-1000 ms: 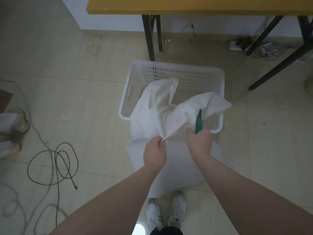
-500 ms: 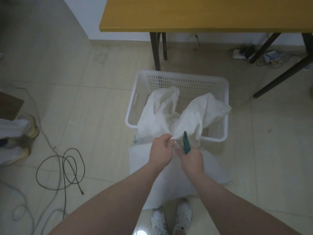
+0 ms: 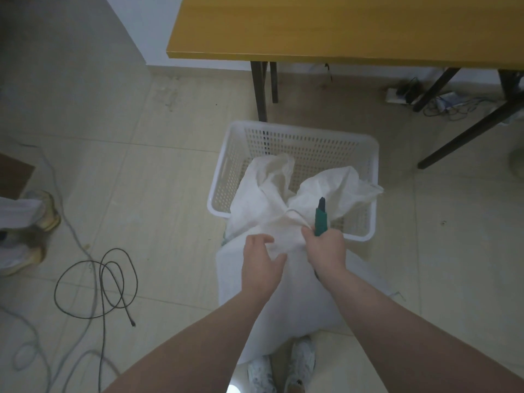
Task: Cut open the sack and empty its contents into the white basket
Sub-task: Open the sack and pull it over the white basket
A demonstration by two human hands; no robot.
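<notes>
A white woven sack (image 3: 272, 304) leans from the floor in front of my shoes into the white basket (image 3: 226, 165), its loose top flopped over the near rim. My right hand (image 3: 326, 251) grips a green-handled cutter (image 3: 321, 217), blade pointing up and away, and pinches a fold of the sack beside it. My left hand (image 3: 262, 263) lies on the sack just left of that fold, fingers spread and relaxed. The sack's contents are hidden.
A yellow-topped table (image 3: 340, 26) with dark legs (image 3: 259, 92) stands right behind the basket. A black cable loop (image 3: 96, 285) and grey cords lie on the tiles at left. Another person's shoes (image 3: 34, 225) are at the left edge. A power strip (image 3: 402, 95) sits under the table.
My left hand has let go of the sack's gathered fold and opened flat on the cloth. The right hand with the cutter now holds the fold. The view has shifted left.
</notes>
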